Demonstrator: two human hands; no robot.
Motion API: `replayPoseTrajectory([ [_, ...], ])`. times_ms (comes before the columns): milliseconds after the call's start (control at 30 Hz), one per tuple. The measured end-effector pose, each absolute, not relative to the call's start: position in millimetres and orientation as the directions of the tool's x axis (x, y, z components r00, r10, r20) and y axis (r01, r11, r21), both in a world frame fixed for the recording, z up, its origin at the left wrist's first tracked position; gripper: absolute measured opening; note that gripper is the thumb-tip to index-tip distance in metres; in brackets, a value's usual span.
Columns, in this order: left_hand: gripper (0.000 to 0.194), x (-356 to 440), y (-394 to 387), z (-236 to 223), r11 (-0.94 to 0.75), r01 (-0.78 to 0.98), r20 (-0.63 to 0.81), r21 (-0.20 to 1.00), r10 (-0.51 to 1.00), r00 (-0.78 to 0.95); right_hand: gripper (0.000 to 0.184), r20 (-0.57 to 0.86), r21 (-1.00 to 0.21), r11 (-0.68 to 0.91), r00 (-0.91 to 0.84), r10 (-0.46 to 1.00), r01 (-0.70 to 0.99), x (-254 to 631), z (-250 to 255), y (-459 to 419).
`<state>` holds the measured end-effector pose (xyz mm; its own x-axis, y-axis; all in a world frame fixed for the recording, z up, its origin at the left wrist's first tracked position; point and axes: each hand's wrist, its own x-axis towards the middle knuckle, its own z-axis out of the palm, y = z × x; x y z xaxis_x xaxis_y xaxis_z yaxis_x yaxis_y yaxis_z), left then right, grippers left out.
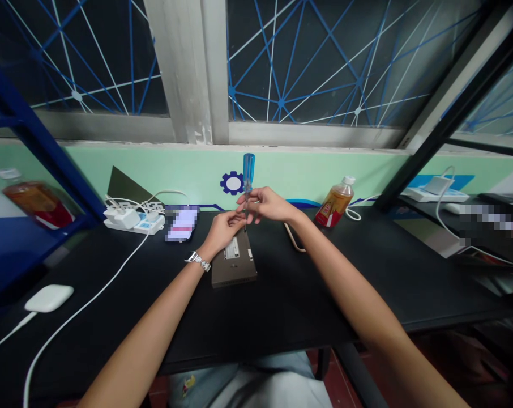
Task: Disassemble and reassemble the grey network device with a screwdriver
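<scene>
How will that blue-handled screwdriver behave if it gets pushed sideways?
The screwdriver looks straight and stiff, so a push would probably swing it whole rather than bend it. Standing nearly upright with its bulky handle above the right hand, it seems apt to topple if released. The handle's lengthwise grooves may help grip.

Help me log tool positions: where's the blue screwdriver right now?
Near the middle of the head view, the blue screwdriver stands roughly upright in the right hand, at the far end of the brown box.
</scene>
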<state>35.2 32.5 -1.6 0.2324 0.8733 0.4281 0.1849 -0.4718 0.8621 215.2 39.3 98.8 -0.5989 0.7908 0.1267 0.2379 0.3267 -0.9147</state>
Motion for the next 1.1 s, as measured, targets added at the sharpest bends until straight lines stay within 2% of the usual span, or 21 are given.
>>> replayPoseTrajectory([
  [200, 0.013, 48.8, 36.3, -5.9, -0.469, 0.104, 0.425, 0.877, 0.858, 0.287, 0.016, 0.137, -0.904, 0.354, -0.622, 0.771, 0.240, 209.8, 92.9, 37.8],
  [333, 0.023, 52.4, 34.7, -3.8, -0.406, 0.015, 0.380, 0.914, 0.866, 0.327, 0.015, 0.193, -0.885, 0.378, -0.524, 0.830, 0.272, 213.9, 88.1, 46.4],
  [467, 0.027, 42.5, 32.2, -0.3, -0.379, 0.048, 0.347, 0.924, 0.885, 0.311, 0.017, 0.191, -0.900, 0.357, -0.511, 0.838, 0.250, 220.5, 90.1, 52.6],
  [567, 0.025, 34.0, 30.1, 0.8, -0.368, 0.087, 0.329, 0.926, 0.897, 0.295, 0.011, 0.170, -0.913, 0.337, -0.536, 0.827, 0.231, 222.9, 93.2, 51.6],
  [700, 0.023, 33.3, 28.7, -0.6, -0.412, 0.136, 0.373, 0.901, 0.895, 0.244, 0.009, 0.165, -0.909, 0.346, -0.565, 0.809, 0.230, 220.1, 94.9, 46.9],
  [900, 0.024, 34.6, 27.5, 2.2, -0.482, 0.134, 0.456, 0.866, 0.870, 0.187, 0.011, 0.293, -0.871, 0.461, -0.575, 0.764, 0.170, 210.4, 95.4, 39.6],
  [1100, 0.029, 7.7, 19.5, 8.4, -0.490, 0.252, 0.413, 0.835, 0.859, 0.302, 0.018, 0.399, -0.870, 0.488, -0.480, 0.782, 0.073, 216.1, 95.1, 38.8],
])
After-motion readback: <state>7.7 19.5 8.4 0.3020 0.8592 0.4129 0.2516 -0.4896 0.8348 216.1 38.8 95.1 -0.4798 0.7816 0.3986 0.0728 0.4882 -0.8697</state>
